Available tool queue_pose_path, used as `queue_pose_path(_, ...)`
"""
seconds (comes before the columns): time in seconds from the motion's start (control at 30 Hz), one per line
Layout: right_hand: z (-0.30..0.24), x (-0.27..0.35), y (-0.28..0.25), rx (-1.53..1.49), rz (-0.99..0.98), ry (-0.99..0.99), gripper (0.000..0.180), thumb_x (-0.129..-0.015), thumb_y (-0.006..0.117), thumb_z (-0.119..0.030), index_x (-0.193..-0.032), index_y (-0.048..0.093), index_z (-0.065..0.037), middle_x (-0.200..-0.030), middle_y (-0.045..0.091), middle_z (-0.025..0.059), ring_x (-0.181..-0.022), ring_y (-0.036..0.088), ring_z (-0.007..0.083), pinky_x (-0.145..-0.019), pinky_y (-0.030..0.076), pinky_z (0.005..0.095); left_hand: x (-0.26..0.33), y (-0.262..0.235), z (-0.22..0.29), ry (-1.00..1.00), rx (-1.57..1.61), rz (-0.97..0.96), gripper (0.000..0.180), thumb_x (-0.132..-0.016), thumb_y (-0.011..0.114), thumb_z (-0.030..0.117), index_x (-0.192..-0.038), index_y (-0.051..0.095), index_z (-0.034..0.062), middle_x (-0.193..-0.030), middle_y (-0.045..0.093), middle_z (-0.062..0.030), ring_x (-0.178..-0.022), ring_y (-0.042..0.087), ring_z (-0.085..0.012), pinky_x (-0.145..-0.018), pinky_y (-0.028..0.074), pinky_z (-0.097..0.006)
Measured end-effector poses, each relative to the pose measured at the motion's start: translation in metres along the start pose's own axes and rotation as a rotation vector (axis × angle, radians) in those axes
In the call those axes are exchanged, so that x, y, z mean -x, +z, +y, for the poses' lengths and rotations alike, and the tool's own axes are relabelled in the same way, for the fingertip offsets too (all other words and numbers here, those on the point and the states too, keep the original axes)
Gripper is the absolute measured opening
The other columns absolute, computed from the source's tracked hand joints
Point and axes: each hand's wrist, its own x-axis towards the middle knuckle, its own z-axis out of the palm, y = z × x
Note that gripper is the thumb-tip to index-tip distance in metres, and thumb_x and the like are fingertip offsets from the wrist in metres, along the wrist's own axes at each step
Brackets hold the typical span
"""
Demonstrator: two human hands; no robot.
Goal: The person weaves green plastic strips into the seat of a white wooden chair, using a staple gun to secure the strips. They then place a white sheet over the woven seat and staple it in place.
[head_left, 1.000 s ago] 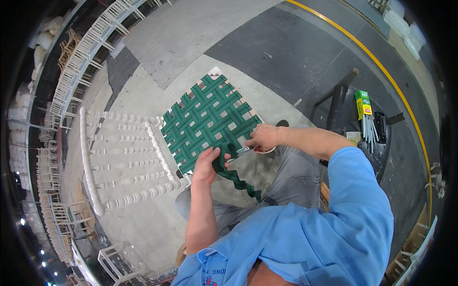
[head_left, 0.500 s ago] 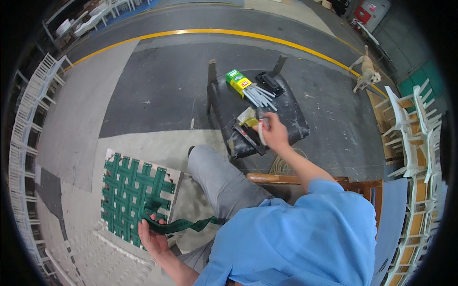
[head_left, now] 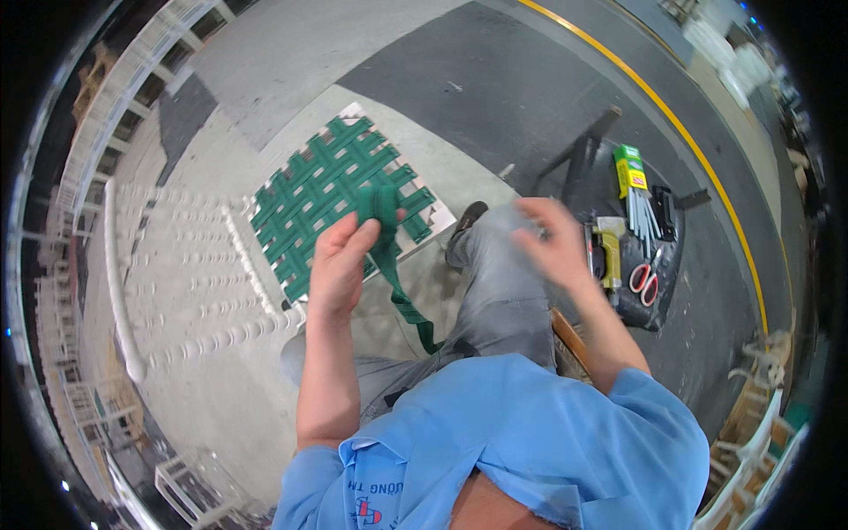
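Note:
My left hand [head_left: 338, 261] is closed on a green webbing strap [head_left: 382, 212], pinching it between thumb and fingers; its loose tail twists down toward my lap. Behind it stands a white chair, its seat [head_left: 322, 208] woven with bands of the same green webbing. My right hand [head_left: 558, 243] is over my knee, blurred by motion, thumb and fingers apart with nothing visible in them. To its right, scissors [head_left: 645, 284] with red and white handles lie on a black padded seat [head_left: 640, 311].
Also on the black seat are a green and yellow box [head_left: 630, 168], grey sticks [head_left: 643, 215], a black tool [head_left: 662, 212] and a yellow item [head_left: 609, 256]. The white chair's spindled back [head_left: 132, 283] extends left. More white chairs [head_left: 115, 132] line the left side.
My view has turned left. The scissors, in my right hand before, now lie on the black seat, and that hand has moved toward the green webbing. My left hand has raised the strap.

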Motion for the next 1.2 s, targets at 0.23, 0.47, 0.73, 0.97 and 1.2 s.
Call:
queue_pose_path(0.23, -0.109, -0.068, 0.152, -1.054, -0.265, 0.151, 0.045, -0.094, 0.067, -0.003, -0.137, 0.056, -0.003, -0.122, 0.066, 0.0096, -0.111, 0.063, 0.0183, -0.096, 0.052, 0.0322, 0.003, 0.008, 0.012, 0.182, -0.491, 0.06, 0.03, -0.101, 0.062, 0.01, -0.129, 0.069, 0.0006, -0.131, 0.068, -0.0095, -0.117, 0.061, -0.0144, -0.101, 0.047, -0.031)
queue_pose_path(0.47, -0.147, -0.104, 0.165, -1.168, -0.155, 0.088, 0.017, -0.099, 0.058, 0.001, -0.115, 0.058, -0.002, -0.107, 0.069, 0.0027, -0.095, 0.064, 0.0072, -0.084, 0.053, 0.0267, 0.111, -0.032, -0.142, -0.405, -0.425, 0.552, 0.086, -0.091, 0.08, 0.022, -0.157, 0.03, -0.0007, -0.137, 0.054, -0.0211, -0.117, 0.06, -0.0238, -0.102, 0.048, -0.035)
queue_pose_path(0.73, -0.164, -0.11, 0.157, -1.244, -0.059, 0.056, 0.021, -0.099, 0.058, 0.001, -0.119, 0.059, -0.002, -0.111, 0.069, 0.0035, -0.101, 0.065, 0.0109, -0.091, 0.052, 0.0297, 0.099, 0.008, -0.198, -0.366, -0.072, 0.404, 0.047, -0.099, 0.072, 0.027, -0.134, 0.058, -0.0008, -0.118, 0.067, -0.006, -0.109, 0.059, -0.0137, -0.1, 0.045, -0.032)
queue_pose_path(0.97, -0.15, -0.121, 0.111, -1.485, -0.082, 0.139, 0.016, -0.099, 0.059, 0.0, -0.115, 0.06, -0.006, -0.104, 0.068, 0.0053, -0.091, 0.065, 0.0166, -0.086, 0.054, 0.0342, 0.084, -0.033, -0.189, -0.285, 0.335, 0.424, 0.03, -0.103, 0.064, 0.019, -0.128, 0.06, 0.0036, -0.119, 0.067, -0.0036, -0.119, 0.055, -0.0135, -0.105, 0.041, -0.029)
queue_pose_path(1.2, -0.156, -0.122, 0.109, -1.45, 0.057, 0.074, 0.013, -0.1, 0.058, 0.001, -0.11, 0.06, -0.006, -0.101, 0.068, 0.0052, -0.091, 0.066, 0.0158, -0.087, 0.054, 0.0336, 0.055, 0.015, -0.18, -0.302, -0.125, 0.144, 0.1, -0.094, 0.076, 0.029, -0.166, 0.009, 0.0068, -0.173, 0.01, -0.0152, -0.16, 0.006, -0.0279, -0.127, 0.012, -0.044)
